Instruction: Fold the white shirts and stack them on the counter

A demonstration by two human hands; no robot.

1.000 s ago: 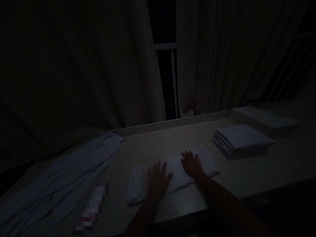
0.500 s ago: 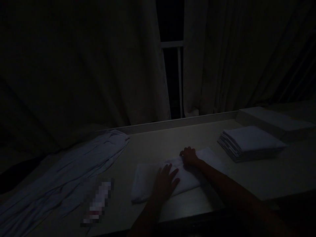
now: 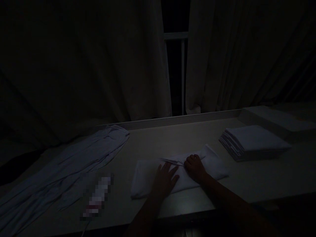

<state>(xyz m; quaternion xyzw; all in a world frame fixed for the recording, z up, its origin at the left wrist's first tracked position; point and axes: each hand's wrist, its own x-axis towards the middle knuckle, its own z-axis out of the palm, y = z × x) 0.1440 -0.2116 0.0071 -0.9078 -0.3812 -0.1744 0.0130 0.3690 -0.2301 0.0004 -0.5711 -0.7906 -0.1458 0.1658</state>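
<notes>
Very dim, murky; faint glow on tabletop.

The folded towel lies on the table; left of the towel lies a spread sheet, right of it a stack of folded cloths, behind it curtains

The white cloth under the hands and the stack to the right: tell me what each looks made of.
White cloth: soft woven fabric, probably cotton, matte; it creases and lifts where the right hand pinches it, while the left hand lies flat on it. Stack: seemingly the same matte fabric, in thin folded layers. The dim light leaves the weave unclear.
</notes>
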